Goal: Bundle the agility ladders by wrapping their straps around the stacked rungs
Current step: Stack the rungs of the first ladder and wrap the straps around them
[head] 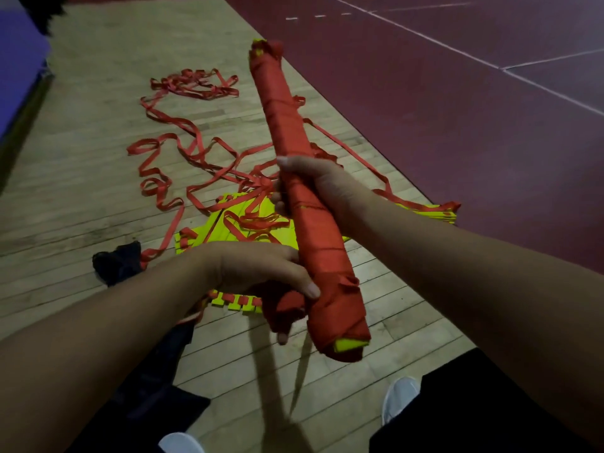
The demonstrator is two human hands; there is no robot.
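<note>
Wooden floor fills the left and centre of the view and meets a maroon court surface on the right. A blue mat lies at the far left edge.

Held above the floor, tilted with its far end up, is the bundle: red strap wound closely around stacked rungs, with yellow showing at both ends.

- The right hand grips the bundle at mid-length, fingers curled round it.
- The left hand grips near the lower end, thumb pressed on the wrapping, fingers curled round a bunched strap end.

Below the bundle, loose straps trail across the floor, and unwrapped yellow rungs lie stacked flat. A dark cloth lies beside them. Two white shoes show at the bottom edge.
</note>
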